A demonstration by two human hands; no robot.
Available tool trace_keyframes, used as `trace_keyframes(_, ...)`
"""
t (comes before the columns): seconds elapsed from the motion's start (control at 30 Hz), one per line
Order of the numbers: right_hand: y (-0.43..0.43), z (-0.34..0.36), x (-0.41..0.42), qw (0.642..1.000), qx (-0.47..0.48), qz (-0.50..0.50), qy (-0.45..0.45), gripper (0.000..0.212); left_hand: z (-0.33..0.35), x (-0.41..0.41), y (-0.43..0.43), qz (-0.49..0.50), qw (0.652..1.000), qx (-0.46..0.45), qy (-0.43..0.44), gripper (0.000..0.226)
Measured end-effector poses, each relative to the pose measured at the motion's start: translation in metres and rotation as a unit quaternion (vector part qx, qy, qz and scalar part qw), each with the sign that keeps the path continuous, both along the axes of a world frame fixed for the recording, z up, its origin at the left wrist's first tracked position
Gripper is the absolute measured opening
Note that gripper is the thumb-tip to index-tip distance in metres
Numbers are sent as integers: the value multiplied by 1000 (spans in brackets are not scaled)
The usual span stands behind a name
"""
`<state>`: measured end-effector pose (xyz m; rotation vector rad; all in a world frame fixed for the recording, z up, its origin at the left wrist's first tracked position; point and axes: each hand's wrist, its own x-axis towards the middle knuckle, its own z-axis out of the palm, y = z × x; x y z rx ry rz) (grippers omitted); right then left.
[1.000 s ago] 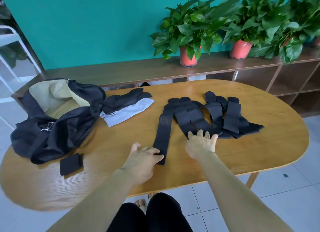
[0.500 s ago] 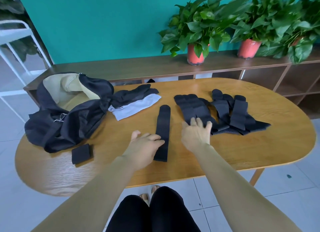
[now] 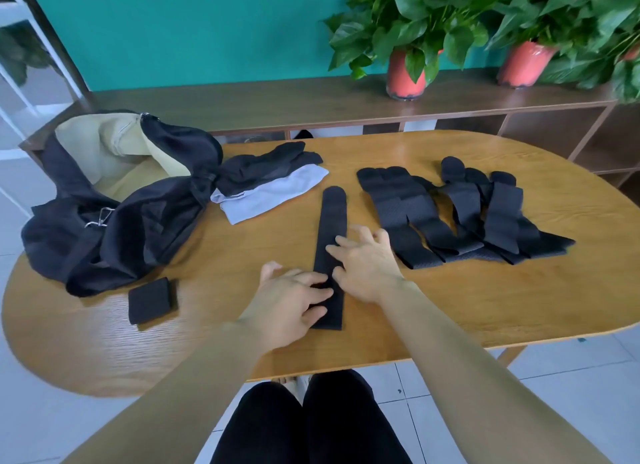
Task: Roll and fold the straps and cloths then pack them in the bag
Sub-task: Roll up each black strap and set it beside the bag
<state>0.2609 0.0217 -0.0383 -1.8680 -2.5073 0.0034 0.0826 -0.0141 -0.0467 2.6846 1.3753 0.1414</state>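
We have two arms, uncovered along all the length that shows: the left forearm (image 3: pixel 194 377) and the right forearm (image 3: pixel 467 370) carry no cloth. Each ends in a bare grip, the left grip (image 3: pixel 291 301) and the right grip (image 3: pixel 363 266). Our legs are in plain black trousers (image 3: pixel 311 425), smooth and close over both knees, of one even dark cloth. Beyond the knees a few toes (image 3: pixel 287 384) show, blurred; we cannot make out their footwear.

part of strap (image 3: pixel 333 217) hidden beneath left hand (image 3: pixel 291 304); plants (image 3: pixel 415 13) cropped above
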Motion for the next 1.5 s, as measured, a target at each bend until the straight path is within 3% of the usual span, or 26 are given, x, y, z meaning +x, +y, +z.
trace_keyframes(0.23, 26, 6, -16, 996, -78, -30, 17, 49, -1, -10, -3, -17, 999, 11, -42, 30)
trace_keyframes(0.7, 28, 9, -37, 992, -104, -25, 62, 49, 0, -23, -17, -1, 999, 2, -34, 32)
trace_keyframes(0.77, 26, 14, -34, 989, -102, -25, 103, 50, -2, -22, -17, 16, 997, 5, -74, 28)
trace_keyframes(0.87, 20, 23, -28, 982, -63, -14, 178, 51, -4, -22, -20, 85, 976, 16, -201, 24)
trace_keyframes(0.97, 7, 33, -18, 974, -27, 1, 225, 52, 2, -26, -22, 144, 955, 10, -259, 31)
trace_keyframes(1.13, -34, 32, 3, 949, -10, -19, 315, 58, 12, -38, -37, 152, 962, -55, -220, 60)
trace_keyframes(1.27, -71, 18, 6, 939, -54, -29, 339, 66, 8, -34, -51, 103, 974, -75, -187, 74)
trace_keyframes(1.37, -91, 10, 5, 933, -109, -40, 341, 70, 1, -32, -55, 95, 977, -80, -172, 75)
trace_keyframes(1.5, -98, 0, 5, 936, -137, -57, 320, 74, -4, -26, -53, 125, 978, -67, -154, 59)
